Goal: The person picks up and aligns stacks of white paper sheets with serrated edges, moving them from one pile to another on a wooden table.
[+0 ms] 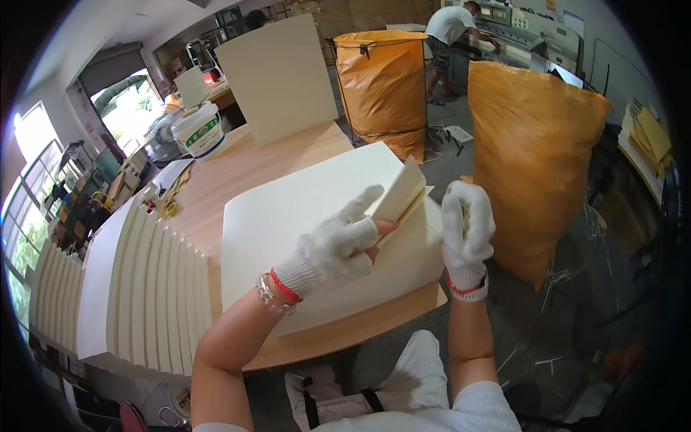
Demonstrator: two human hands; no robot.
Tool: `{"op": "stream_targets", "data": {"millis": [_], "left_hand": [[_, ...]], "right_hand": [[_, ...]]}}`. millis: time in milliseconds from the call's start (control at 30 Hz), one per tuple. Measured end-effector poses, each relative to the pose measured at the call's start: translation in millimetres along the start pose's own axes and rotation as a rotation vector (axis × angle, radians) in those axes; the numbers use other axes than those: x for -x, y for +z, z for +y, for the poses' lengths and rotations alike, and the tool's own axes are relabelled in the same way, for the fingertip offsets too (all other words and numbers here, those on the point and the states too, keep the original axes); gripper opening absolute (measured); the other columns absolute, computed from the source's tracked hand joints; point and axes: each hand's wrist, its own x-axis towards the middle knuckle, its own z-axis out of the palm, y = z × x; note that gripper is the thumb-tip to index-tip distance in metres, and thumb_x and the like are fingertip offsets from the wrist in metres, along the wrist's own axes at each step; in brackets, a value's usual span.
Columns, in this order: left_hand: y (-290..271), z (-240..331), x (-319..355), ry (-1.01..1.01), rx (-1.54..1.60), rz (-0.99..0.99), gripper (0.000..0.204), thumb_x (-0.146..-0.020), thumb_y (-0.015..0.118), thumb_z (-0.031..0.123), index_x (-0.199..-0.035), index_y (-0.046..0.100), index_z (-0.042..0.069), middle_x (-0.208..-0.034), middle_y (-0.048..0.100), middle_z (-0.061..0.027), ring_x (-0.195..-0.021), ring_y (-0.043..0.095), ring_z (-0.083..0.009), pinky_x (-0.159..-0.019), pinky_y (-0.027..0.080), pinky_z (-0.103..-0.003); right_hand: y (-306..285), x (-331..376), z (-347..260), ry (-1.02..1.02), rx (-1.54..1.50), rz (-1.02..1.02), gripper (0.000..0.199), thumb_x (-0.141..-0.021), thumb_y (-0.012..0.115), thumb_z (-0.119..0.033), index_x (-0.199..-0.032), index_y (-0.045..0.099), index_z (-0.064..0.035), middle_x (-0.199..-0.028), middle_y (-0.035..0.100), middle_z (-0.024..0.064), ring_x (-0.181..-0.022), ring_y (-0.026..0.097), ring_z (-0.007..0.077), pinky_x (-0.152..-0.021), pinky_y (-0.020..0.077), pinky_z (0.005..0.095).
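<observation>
My left hand (324,252), in a white knit glove with some fingertips bare, grips a narrow cream cardboard flap (400,191) that stands up at a slant. One gloved finger stretches along its left side. The flap rises at the right side of a large white cardboard sheet (277,201) lying on the wooden table. Just right of the sheet, my right hand (468,230), also gloved, is raised with its fingers curled together. Whether anything small is between those fingers is hidden.
Stacked ridged cream boards (155,281) stand at the left. An upright board (281,79), a white bucket (198,129) and a tape roll (171,209) are on the wooden table (248,165). Two orange sacks (385,86) (529,165) stand beyond; a person (450,36) bends over a machine behind.
</observation>
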Motion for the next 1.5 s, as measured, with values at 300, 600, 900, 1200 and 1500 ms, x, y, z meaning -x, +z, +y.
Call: {"op": "stream_targets", "data": {"millis": [300,600,900,1200,1500], "left_hand": [[22.0,4.7,18.0,0.215,-0.801,0.117,0.047,-0.089,0.069,0.034,-0.13,0.056,0.014,-0.11,0.065,-0.0035,-0.078,0.07,-0.0204,-0.059,0.056,-0.033],[-43.8,6.5,13.3,-0.129,-0.597,0.271,0.052,-0.094,0.06,0.013,-0.144,0.047,0.008,-0.1,0.068,-0.0078,-0.081,0.07,-0.0295,-0.065,0.056,-0.043],[-177.6,26.2,116.0,0.203,0.14,1.165,0.061,-0.087,0.062,-0.005,-0.145,0.045,0.002,-0.119,0.063,-0.0081,-0.098,0.062,-0.011,-0.084,0.056,-0.026],[-220.7,-8.0,149.1,0.054,0.217,1.456,0.056,-0.087,0.065,-0.006,-0.14,0.049,0.002,-0.108,0.064,-0.0068,-0.088,0.063,-0.0102,-0.074,0.055,-0.024],[-201.8,84.6,123.0,0.201,-0.071,1.503,0.049,-0.083,0.062,-0.008,-0.132,0.058,0.001,-0.111,0.07,-0.0134,-0.093,0.068,-0.0132,-0.073,0.058,-0.029]], "right_hand": [[5.2,27.1,-29.6,-0.212,0.184,-0.647,0.027,-0.083,0.073,-0.006,-0.11,0.072,-0.0043,-0.104,0.071,0.0178,-0.096,0.067,0.0378,-0.081,0.0539,0.0443],[13.4,30.6,-23.8,0.001,-0.009,-0.673,0.029,-0.093,0.065,-0.01,-0.119,0.066,0.0012,-0.11,0.069,0.0206,-0.098,0.067,0.0383,-0.086,0.0535,0.044],[86.1,57.1,-60.6,-0.842,0.412,-0.663,0.033,-0.091,0.068,-0.019,-0.119,0.064,-0.0013,-0.121,0.066,0.0197,-0.106,0.063,0.0388,-0.092,0.0533,0.0458],[161.3,118.2,-165.5,-0.584,-0.095,-0.886,0.041,-0.075,0.077,-0.019,-0.106,0.059,0.0004,-0.113,0.063,0.0185,-0.109,0.06,0.0381,-0.1,0.0457,0.0513],[171.2,113.2,-166.4,-0.026,-0.474,-0.798,0.057,-0.087,0.076,-0.023,-0.131,0.052,0.0038,-0.133,0.057,0.0231,-0.128,0.054,0.0363,-0.11,0.0408,0.0511]]}}
